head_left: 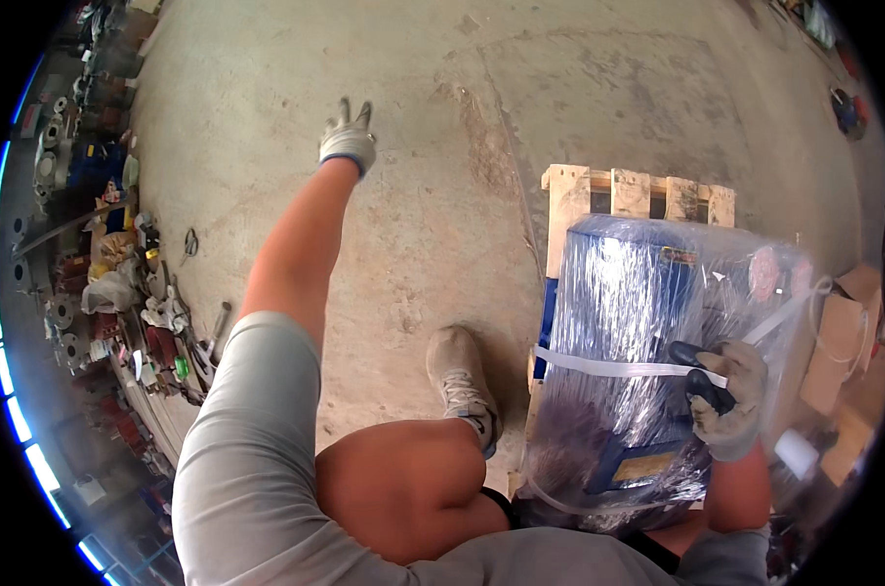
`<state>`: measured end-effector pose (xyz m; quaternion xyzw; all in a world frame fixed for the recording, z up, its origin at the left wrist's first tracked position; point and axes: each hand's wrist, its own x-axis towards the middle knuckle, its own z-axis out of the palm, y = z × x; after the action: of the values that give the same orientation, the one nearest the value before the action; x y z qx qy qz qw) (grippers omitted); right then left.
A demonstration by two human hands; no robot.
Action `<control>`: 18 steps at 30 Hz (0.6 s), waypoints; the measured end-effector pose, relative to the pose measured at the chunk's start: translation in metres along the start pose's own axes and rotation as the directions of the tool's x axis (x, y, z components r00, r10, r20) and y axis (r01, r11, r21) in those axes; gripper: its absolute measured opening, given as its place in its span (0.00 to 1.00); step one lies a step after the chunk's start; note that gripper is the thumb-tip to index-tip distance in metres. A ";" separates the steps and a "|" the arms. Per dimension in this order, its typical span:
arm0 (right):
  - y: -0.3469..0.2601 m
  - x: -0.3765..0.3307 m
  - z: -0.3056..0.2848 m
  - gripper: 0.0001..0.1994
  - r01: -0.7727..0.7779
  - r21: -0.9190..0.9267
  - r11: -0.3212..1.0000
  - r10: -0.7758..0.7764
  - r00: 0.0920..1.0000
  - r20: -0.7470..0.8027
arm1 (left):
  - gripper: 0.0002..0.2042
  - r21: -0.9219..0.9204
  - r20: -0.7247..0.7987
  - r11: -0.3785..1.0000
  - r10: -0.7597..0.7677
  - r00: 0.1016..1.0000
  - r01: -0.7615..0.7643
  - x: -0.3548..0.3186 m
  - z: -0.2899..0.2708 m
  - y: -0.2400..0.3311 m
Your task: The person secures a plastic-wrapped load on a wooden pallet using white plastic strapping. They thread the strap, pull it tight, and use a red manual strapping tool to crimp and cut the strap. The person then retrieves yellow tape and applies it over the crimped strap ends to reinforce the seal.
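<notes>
A white strapping band (623, 368) runs across a blue machine wrapped in clear film (638, 283), which sits on a wooden pallet (568, 200) at the right. My right hand (730, 396), in a grey glove with dark fingertips, grips the band between thumb and fingers on top of the load. Out over the concrete floor, my left hand (348, 142) is stretched far forward in a pale glove with a blue cuff. Its fingers are apart and nothing shows in them. Another stretch of band (789, 311) rises past the load's right side and forms a loose loop.
Along the left stand crowded shelves of metal parts (61, 313), with tools and bags at their foot. A dark pair of pliers or scissors (189, 242) lies on the floor. Cardboard boxes (838, 352) stand right of the pallet. My shoe (457, 376) is beside the pallet.
</notes>
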<state>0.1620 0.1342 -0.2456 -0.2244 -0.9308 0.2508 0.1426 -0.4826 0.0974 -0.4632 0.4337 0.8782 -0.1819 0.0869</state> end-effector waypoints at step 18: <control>-0.037 0.050 -0.005 0.17 -0.052 -0.066 0.997 0.039 0.984 -0.174 | 0.13 -0.852 -0.154 -0.506 0.493 0.856 0.138 -0.328 -0.183 0.192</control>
<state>0.1079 0.1324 -0.2144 -0.2714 -0.9178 0.2009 0.2091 -0.1300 0.0374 -0.2401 0.2617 0.4588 0.5949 0.6059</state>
